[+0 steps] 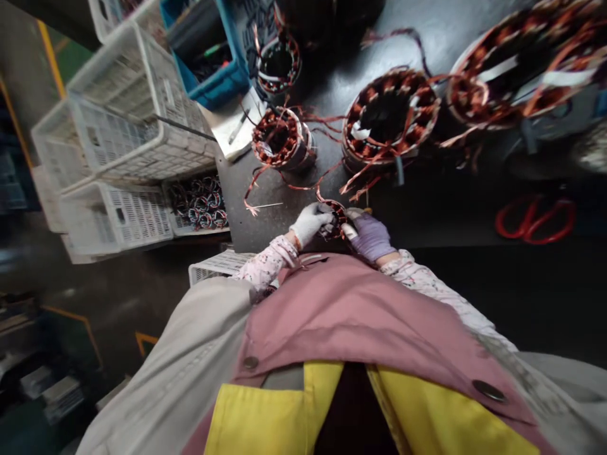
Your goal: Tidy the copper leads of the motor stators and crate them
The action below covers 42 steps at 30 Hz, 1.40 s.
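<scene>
Close to my body, at the table's near edge, I hold a small copper-wound motor stator between both hands. My left hand, in a white glove, grips its left side with curled fingers. On the other side my right hand, in a purple glove with pale fingertips, is closed on the stator's rim. Copper leads rise from the stator. Just beyond stand a mid-sized stator and a larger stator, both with loose copper leads. A thin light rod lies left of my hands.
White plastic crates are stacked at the left, one holding many small wound rings. A blue bin with tools and a pen on paper are at the back left. Red-handled scissors lie right; a big stator stands behind.
</scene>
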{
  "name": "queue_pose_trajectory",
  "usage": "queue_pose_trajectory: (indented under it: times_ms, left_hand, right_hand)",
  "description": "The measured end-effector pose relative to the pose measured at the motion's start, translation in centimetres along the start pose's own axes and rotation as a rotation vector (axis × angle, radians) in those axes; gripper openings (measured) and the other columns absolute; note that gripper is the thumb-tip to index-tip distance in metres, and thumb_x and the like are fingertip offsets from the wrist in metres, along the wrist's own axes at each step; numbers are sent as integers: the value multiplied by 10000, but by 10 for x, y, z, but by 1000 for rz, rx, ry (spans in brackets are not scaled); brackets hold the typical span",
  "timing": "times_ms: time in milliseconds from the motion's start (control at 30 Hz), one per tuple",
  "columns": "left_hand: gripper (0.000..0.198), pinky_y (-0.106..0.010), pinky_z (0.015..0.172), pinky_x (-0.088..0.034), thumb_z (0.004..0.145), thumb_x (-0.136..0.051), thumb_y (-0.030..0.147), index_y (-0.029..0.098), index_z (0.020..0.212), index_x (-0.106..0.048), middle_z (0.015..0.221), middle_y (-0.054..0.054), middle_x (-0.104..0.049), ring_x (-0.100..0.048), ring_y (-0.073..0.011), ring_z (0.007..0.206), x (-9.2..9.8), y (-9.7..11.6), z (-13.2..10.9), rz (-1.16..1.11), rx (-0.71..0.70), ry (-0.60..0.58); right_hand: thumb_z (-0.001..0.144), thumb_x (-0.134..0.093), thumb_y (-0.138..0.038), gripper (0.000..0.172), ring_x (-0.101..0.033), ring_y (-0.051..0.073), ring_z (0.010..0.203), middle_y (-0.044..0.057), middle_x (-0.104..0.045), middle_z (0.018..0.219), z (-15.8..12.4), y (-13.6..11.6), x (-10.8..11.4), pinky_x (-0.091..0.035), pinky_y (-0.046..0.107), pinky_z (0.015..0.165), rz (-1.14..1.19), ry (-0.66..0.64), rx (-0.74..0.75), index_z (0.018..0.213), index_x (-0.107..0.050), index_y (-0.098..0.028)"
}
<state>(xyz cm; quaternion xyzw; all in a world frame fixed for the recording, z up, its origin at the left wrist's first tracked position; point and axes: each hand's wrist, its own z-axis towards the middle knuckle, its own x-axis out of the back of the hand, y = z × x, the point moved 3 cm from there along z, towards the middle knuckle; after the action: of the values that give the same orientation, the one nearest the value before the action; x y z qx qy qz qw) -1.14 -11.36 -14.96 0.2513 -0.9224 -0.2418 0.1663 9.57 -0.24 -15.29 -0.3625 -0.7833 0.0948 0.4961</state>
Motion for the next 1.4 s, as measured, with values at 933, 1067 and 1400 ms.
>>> queue_pose_trajectory:
  times_ms: [933,1067,1400]
  left_hand:
    - [447,-299,902,-520,941,-613,351,111,1316,-645,1238,-148,-719,-698,-238,1076,36,29,0,1455,-553,-309]
    - [458,-311,896,-514,880,-672,363,173,1297,-678,1244,-143,-716,-690,-271,1113,12,27,14,1760,-481,-510]
    - [277,-233,684,-513,956,-599,385,170,988,-772,818,-16,-750,-665,-126,693,-14,22,-27,1242,-432,-680]
  right_hand:
    - [1007,-528,-313,524,-539,351,1268,144,-305,1681,1,-24,-21,-496,471,930,-122,-47,64,1525,-514,-236]
    - [1008,-542,-375,556,-511,374,1304,159,-258,1696,1,-23,-20,-490,486,946,-161,-72,50,1539,-491,-217]
    - [1011,-426,-236,500,-595,362,1237,133,-348,1663,2,-21,-32,-533,551,930,1,-42,-50,1492,-561,-271]
